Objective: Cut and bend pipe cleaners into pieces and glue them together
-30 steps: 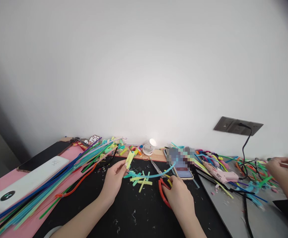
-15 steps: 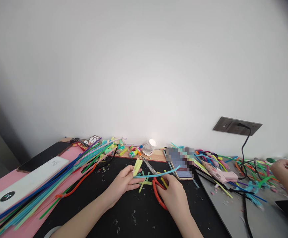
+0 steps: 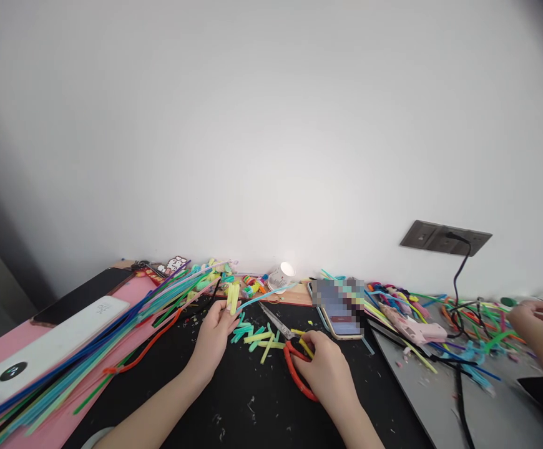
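Note:
My left hand (image 3: 214,333) is closed on a small bunch of yellow straw pieces (image 3: 232,297) and one long light-blue straw (image 3: 264,295) that slants up to the right. My right hand (image 3: 328,369) grips the red handles of a pair of scissors (image 3: 286,349); the metal blades point up-left over the black mat (image 3: 253,405). Between the hands lies a loose pile of cut yellow and teal straw pieces (image 3: 257,337).
A long bundle of coloured straws (image 3: 88,355) crosses a pink board at left, beside a white power bank (image 3: 51,346). A phone (image 3: 341,315), a pink glue gun (image 3: 412,327) and tangled straws lie right. Another person's hand (image 3: 540,333) works at far right.
My left hand has drawn back left and upward with the yellow pieces and the blue straw. My right hand has shifted the scissors slightly left and down.

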Demonstrator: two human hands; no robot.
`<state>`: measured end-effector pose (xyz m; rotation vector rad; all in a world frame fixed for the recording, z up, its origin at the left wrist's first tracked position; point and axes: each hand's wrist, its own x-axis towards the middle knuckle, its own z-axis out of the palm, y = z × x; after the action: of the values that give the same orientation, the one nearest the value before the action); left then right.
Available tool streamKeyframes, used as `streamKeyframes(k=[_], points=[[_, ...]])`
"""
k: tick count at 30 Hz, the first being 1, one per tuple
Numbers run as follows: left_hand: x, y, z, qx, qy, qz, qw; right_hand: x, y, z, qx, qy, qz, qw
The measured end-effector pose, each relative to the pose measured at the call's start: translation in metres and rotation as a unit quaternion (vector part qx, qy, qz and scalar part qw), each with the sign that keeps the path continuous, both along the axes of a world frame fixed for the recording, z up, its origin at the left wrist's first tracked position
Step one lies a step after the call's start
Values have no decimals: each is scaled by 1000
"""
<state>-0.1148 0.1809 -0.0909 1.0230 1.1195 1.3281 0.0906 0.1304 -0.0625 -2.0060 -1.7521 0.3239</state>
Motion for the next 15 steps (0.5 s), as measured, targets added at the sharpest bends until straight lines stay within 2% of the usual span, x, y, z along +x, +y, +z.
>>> streamKeyframes(k=[3,10,12,15], points=[[0,1,-1,-8,41,11,999,-2,-1,-1,2,37,41,998],[-3,2,-1,24,106,-8,994,-3,-2,-5,-17,129,112,985],[-3,2,-1,35,123,7,992,0,-1,-6,-36,131,104,985],[-1,2,-1,41,128,43,990,5,1,-9,-44,79,63,994]])
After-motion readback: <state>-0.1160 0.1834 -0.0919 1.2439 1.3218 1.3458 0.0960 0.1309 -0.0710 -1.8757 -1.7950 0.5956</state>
